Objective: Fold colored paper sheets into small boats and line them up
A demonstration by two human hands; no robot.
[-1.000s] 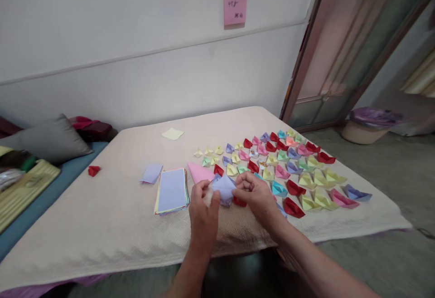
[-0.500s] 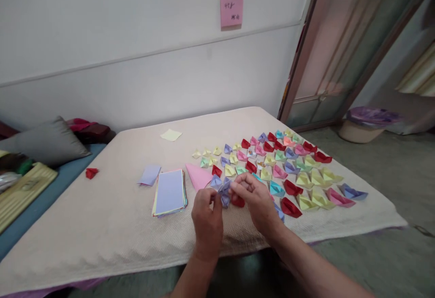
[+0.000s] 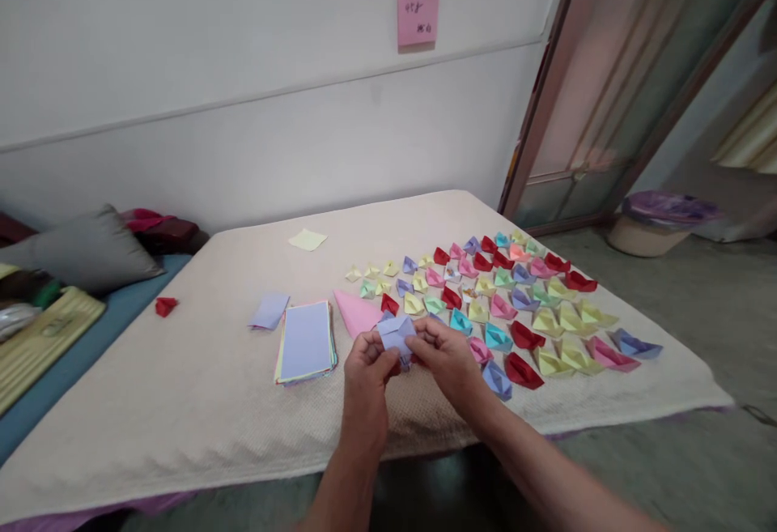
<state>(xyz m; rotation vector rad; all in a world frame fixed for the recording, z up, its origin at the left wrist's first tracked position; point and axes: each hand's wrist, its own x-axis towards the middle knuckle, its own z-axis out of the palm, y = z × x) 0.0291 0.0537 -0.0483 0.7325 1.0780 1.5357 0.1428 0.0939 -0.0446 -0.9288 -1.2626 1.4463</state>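
Note:
My left hand [image 3: 364,382] and my right hand [image 3: 446,362] meet over the near part of the table, both pinched on a small folded lavender paper [image 3: 394,331]. A red folded piece [image 3: 416,360] lies just under my right fingers. Right of my hands, several folded paper boats [image 3: 522,305] in red, yellow, pink, blue and green lie in rows. A flat pink folded sheet [image 3: 357,312] lies just beyond my left hand. To the left sits a stack of coloured paper sheets [image 3: 307,339] with a lavender sheet on top.
The table wears a cream cloth [image 3: 182,402]. On it lie a loose lavender sheet [image 3: 270,310] and a pale yellow square [image 3: 307,239]. A red scrap [image 3: 165,305] lies off its left edge. A grey cushion [image 3: 91,250] sits at left. A pink note [image 3: 418,14] hangs on the wall.
The lavender paper went from a wide open shape to a narrow crumpled one, then to a flatter small square. My hands closed together and shifted slightly away from me.

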